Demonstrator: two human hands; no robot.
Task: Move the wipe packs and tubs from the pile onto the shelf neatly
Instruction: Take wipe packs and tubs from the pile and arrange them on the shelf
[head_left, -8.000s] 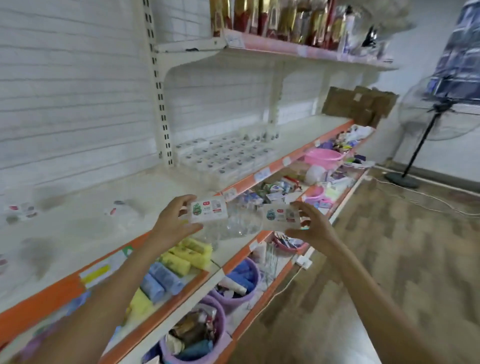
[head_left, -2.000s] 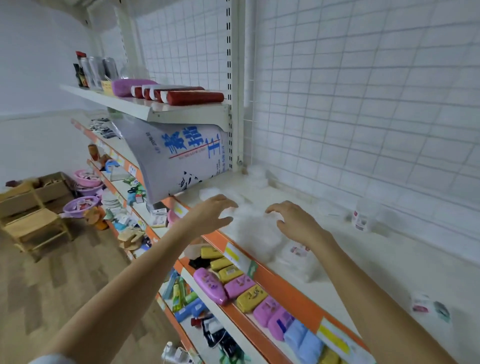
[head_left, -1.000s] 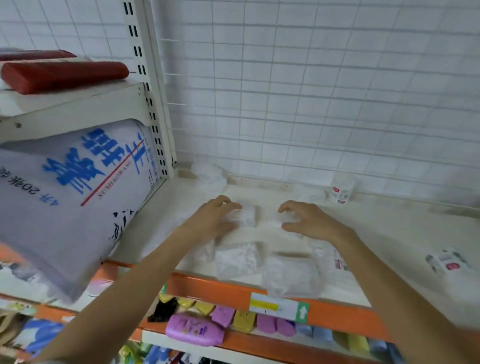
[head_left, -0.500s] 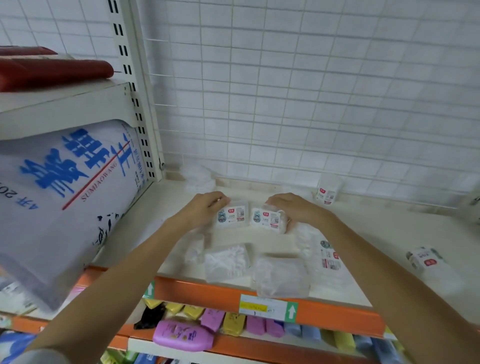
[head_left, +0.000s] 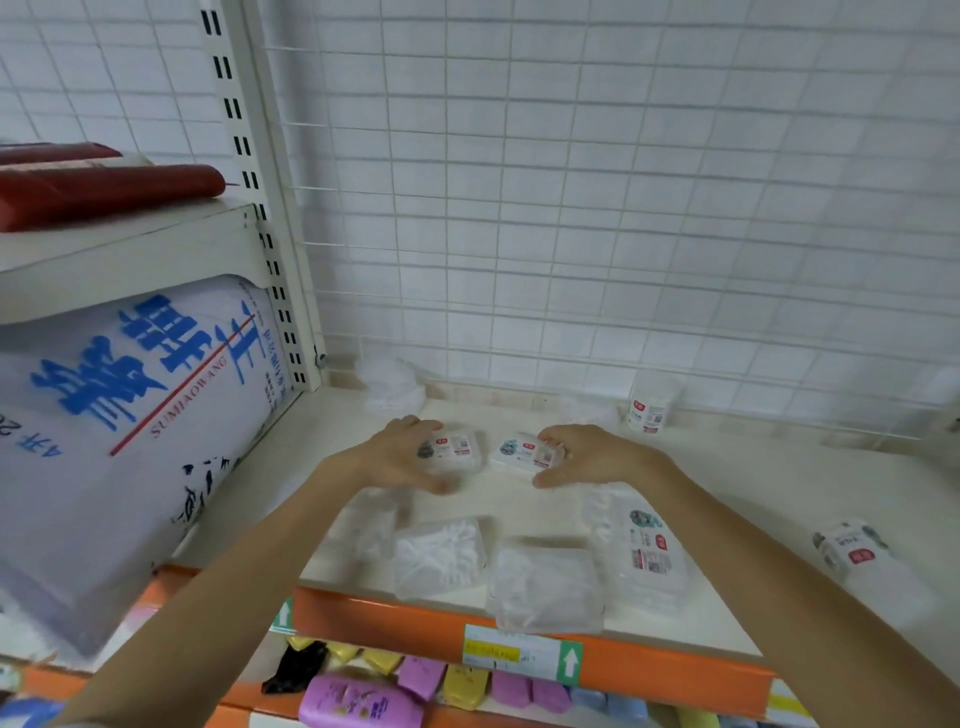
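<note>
both hands reach forward side by side, left hand (head_left: 400, 457) and right hand (head_left: 589, 454) with fingers curled.

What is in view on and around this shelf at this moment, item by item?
small labelled packs: 2, clear-white, mid-shelf, one under each hand
clear packs: several, front edge
upright tub: 1, white, at the back grid
tipped tub: 1, white, far right
big bag: 1, white with blue print, left
red rolls: upper left shelf
soft packs: purple, yellow, blue, shelf below
left hand: grips left pack
right hand: grips right pack
</note>
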